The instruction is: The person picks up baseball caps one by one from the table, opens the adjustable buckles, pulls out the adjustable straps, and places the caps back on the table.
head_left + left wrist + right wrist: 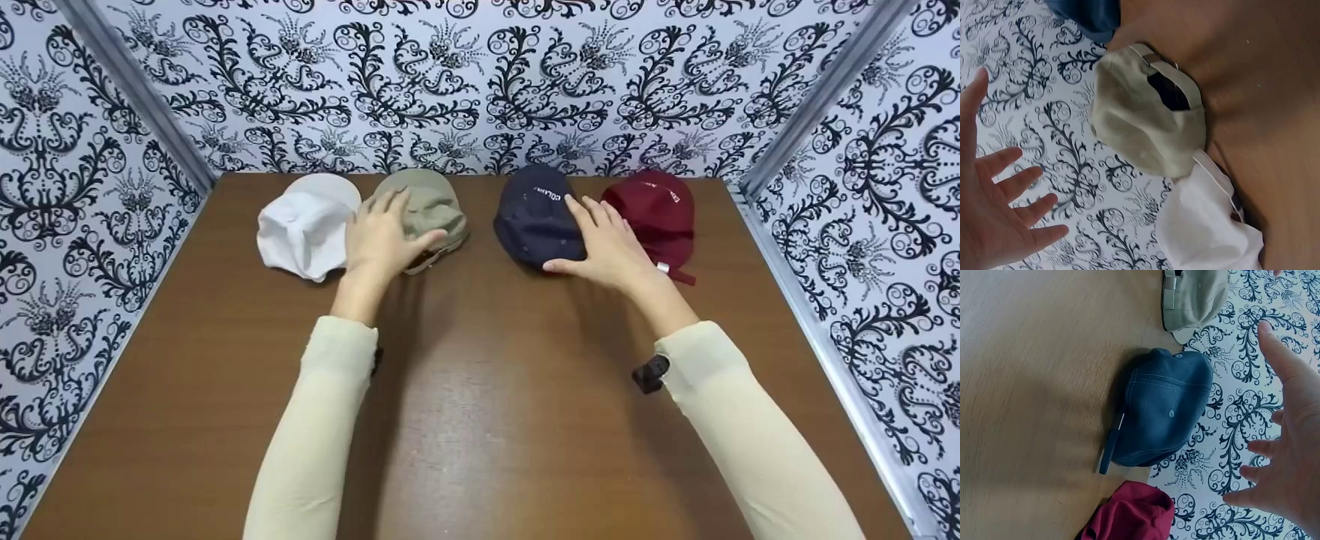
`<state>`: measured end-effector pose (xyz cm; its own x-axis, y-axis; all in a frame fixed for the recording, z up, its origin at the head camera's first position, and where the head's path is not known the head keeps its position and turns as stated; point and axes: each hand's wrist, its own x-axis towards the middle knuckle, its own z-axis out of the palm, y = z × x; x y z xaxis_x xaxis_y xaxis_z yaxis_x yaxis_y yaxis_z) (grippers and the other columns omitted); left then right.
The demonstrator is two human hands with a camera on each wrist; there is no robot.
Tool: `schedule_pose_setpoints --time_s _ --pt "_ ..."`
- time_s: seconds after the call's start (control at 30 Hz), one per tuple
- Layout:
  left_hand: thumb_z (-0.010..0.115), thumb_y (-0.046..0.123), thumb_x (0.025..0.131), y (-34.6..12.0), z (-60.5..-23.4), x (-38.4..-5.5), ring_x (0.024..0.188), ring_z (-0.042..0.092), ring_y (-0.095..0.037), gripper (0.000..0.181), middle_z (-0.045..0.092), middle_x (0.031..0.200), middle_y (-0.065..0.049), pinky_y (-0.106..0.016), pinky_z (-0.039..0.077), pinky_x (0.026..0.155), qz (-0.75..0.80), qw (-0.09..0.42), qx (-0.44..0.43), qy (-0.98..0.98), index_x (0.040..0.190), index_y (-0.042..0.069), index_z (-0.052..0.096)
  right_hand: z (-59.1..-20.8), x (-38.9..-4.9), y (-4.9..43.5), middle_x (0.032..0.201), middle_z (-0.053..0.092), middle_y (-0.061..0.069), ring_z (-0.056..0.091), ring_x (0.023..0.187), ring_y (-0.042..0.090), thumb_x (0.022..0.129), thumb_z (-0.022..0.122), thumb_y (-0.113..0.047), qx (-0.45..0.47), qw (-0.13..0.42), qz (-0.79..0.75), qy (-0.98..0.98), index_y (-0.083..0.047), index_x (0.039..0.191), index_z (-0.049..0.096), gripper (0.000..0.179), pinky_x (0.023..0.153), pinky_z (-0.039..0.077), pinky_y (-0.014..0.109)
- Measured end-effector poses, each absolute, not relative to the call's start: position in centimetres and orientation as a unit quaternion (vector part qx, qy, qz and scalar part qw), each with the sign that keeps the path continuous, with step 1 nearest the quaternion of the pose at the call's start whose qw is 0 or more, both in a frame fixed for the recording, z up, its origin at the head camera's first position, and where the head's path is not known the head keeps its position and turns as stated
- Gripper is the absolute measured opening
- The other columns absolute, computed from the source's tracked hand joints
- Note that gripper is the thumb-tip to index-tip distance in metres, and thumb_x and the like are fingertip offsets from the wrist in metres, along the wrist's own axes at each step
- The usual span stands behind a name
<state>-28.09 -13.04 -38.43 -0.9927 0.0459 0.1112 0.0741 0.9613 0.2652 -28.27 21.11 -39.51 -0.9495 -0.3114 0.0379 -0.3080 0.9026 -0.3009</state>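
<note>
Four caps would exceed a plain count, so several caps lie in a row along the table's back: a white cap [304,229], an olive-green cap [431,206], a navy cap [536,217] with white lettering and a dark red cap [656,214]. My left hand [382,236] hovers over the olive cap's left side, fingers spread. My right hand [611,244] is above the navy cap's right side, thumb and fingers apart. Both wrist views show the left hand [1005,202] and the right hand [1292,444] apart from the olive cap [1145,112] and navy cap [1162,405].
The brown wooden table [465,420] is bounded by patterned black-and-white walls [525,82] at the back and sides. Metal frame rails [832,337] run along the edges. A small black device [650,373] sits at the right sleeve cuff.
</note>
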Motion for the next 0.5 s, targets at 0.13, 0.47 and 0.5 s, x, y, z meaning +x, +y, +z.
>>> schedule_pose_setpoints --time_s 0.13,0.47,0.5 --pt "0.051 0.078 0.085 -14.7 -38.4 -28.1 0.145 0.037 -0.041 0.093 0.037 0.16 -0.012 -0.056 0.038 0.114 -0.15 0.067 -0.009 -0.986 0.155 0.019 0.035 -39.7 -28.4 21.1 0.163 0.024 0.02 0.018 0.151 0.042 0.079 0.07 -0.068 -0.169 -0.007 -0.159 0.973 -0.016 0.16 0.019 0.108 0.124 0.019 0.058" --pt "0.057 0.069 0.089 -18.8 -38.7 -27.7 0.139 0.043 -0.043 0.085 0.043 0.155 -0.015 -0.056 0.038 0.114 -0.189 0.084 0.032 -0.978 0.152 0.015 0.04 -40.4 -28.4 21.0 0.161 0.027 0.02 0.022 0.15 0.04 0.081 0.071 -0.065 -0.169 -0.007 -0.171 0.971 -0.018 0.16 0.019 0.106 0.123 0.026 0.055" --pt "0.058 0.067 0.089 -19.2 -38.8 -27.6 0.138 0.043 -0.044 0.083 0.044 0.155 -0.015 -0.056 0.039 0.113 -0.193 0.087 0.035 -0.977 0.151 0.014 0.041 -40.5 -28.4 21.1 0.161 0.027 0.02 0.022 0.15 0.04 0.081 0.071 -0.065 -0.169 -0.006 -0.172 0.971 -0.018 0.16 0.019 0.106 0.122 0.027 0.056"
